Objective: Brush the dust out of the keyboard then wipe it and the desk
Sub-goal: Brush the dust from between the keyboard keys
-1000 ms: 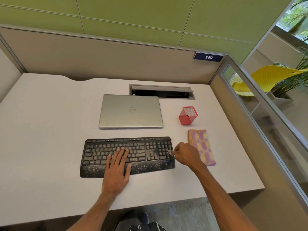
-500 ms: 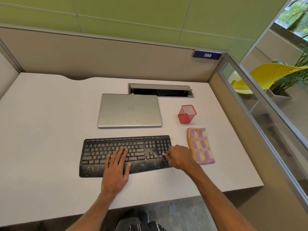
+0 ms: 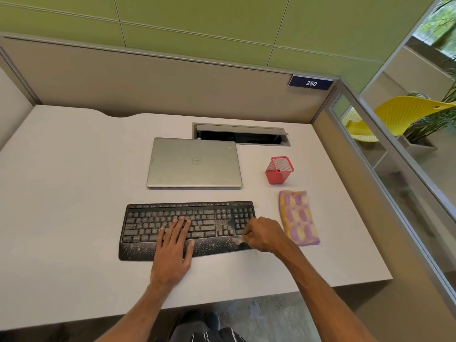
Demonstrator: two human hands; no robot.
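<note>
From my feed, the keyboard [image 3: 190, 228] lies flat near the front middle of the table [image 3: 74, 193], black and speckled all over with pale dust, thickest on the palm rest. My left hand [image 3: 174, 250] rests flat on it, fingers straight and spread over the middle keys, with the heel of the palm past the front edge. My right hand [image 3: 265, 234] is at the right end of the keyboard, fingers curled tight around a small brush [image 3: 238, 240]. I can only see its pale tip, which touches the palm rest just below the number pad. The folded yellow and purple cloth [image 3: 298, 217] lies on the table just beside that hand, apart from the keyboard. Behind the keyboard sits a closed silver laptop [image 3: 195, 162], with a red mesh pen holder [image 3: 280, 170] to its right.
</note>
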